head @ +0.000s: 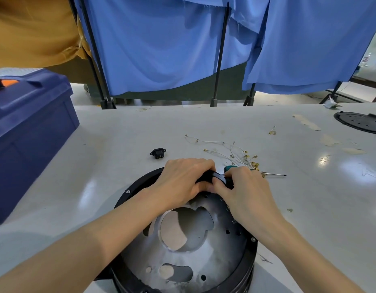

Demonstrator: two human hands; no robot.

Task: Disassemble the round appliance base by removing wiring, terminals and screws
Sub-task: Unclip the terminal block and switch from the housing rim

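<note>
Fingers [200, 166] of the left hand [180, 180] curl over a black piece [217, 177] on the far rim of the round base [225, 261]. The base sits low in the middle of the frame on the counter [119, 144], and the right hand [246, 191] pinches the same piece. A lot looks done: wires with gold ends [231, 149] and a small black socket [158, 153] lie loose just above the hands, but I think this piece and the screws [128, 191] on the ring are still left.

Hands [183, 178] [244, 187], perhaps, on base rim [136, 185]
</note>
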